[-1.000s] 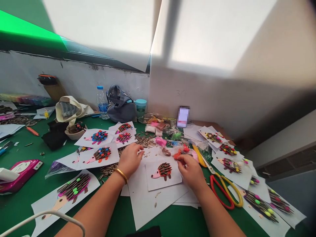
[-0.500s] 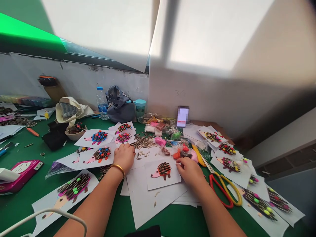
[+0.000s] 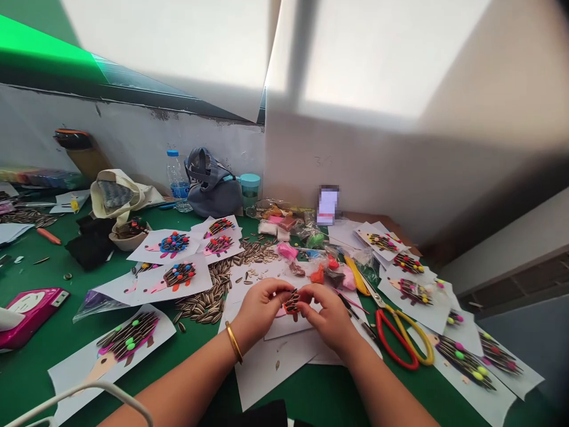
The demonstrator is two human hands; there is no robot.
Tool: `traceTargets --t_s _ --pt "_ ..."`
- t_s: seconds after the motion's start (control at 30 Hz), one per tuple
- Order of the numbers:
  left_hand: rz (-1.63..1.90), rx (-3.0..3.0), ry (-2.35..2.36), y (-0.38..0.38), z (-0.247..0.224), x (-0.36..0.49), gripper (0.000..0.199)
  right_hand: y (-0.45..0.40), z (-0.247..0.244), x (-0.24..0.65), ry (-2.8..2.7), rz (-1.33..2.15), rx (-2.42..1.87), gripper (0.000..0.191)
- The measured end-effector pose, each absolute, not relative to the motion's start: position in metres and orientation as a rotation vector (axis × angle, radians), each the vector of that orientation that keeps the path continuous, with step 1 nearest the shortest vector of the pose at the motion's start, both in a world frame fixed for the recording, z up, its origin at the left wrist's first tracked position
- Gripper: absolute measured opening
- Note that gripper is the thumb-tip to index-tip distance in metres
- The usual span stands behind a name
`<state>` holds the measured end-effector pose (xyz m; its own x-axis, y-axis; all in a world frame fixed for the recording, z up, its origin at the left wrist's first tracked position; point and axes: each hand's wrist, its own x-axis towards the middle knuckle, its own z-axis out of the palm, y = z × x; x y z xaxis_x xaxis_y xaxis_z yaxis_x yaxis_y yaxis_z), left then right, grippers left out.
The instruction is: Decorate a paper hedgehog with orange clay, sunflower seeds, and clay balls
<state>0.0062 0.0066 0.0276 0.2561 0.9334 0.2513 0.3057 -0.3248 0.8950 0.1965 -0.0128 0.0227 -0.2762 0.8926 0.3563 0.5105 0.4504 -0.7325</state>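
Observation:
Both hands meet over a hedgehog picture whose orange clay back is stuck with sunflower seeds. My left hand, with a gold bangle at its wrist, has thumb and fingers pinched together at the hedgehog's left side. From the right, my right hand curls thumb and forefinger in at the spines' other edge. Whatever small thing sits between the fingertips is hidden. The fingers cover part of the hedgehog; its pink face shows partly below the left fingers. Underneath lie white paper sheets.
Loose sunflower seeds are heaped to the left. Coloured clay lumps lie behind the hands. Red-and-yellow scissors rest at the right, near finished hedgehog pictures. A phone leans on the wall; a white cable crosses front left.
My left hand has left the seed pile and moved right to the hedgehog. My right hand has shifted left from the card's edge onto it, uncovering pens beside it.

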Motion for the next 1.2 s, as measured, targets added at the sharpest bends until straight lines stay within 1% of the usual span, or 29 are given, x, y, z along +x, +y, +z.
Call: traceTargets --t_s 0.1,0.17,0.27,0.4,0.5,0.6,0.73,0.87,0.97,1.07,1.2 --pt "1.003 1.447 1.046 0.000 0.028 0.015 0.009 -0.017 0.023 0.190 -1.901 0.693 -1.175 0.006" --pt "0.990 1.290 0.984 -0.002 0.028 0.016 0.012 -0.017 0.022 0.189 -1.873 0.712 -1.164 0.005" --pt "0.960 1.197 0.933 -0.001 0.030 0.016 0.016 -0.015 0.020 0.191 -1.833 0.752 -1.148 0.009" --pt "0.924 1.190 0.921 0.000 0.031 0.016 0.020 -0.010 0.023 0.197 -1.784 0.784 -1.163 0.009" --pt "0.964 1.213 1.008 0.005 0.030 0.013 0.024 -0.004 0.026 0.208 -1.784 0.792 -1.266 0.010" --pt "1.023 1.286 1.162 0.013 0.024 0.008 0.022 0.001 0.026 0.220 -1.895 0.779 -1.434 0.009" --pt "1.028 1.347 1.252 0.023 0.015 0.002 0.020 0.002 0.025 0.225 -2.090 0.726 -1.572 0.011" --pt "1.011 1.341 1.257 0.028 0.011 0.000 0.020 0.000 0.027 0.218 -2.184 0.623 -1.589 0.016" --pt "1.000 1.351 1.261 0.029 0.009 0.000 0.021 0.000 0.029 0.214 -2.208 0.609 -1.588 0.019" --pt "0.995 1.352 1.265 0.029 0.008 0.001 0.020 0.001 0.027 0.212 -2.246 0.592 -1.605 0.019" --pt "1.002 1.346 1.263 0.029 0.008 0.000 0.020 0.001 0.022 0.211 -2.313 0.486 -1.582 0.019"
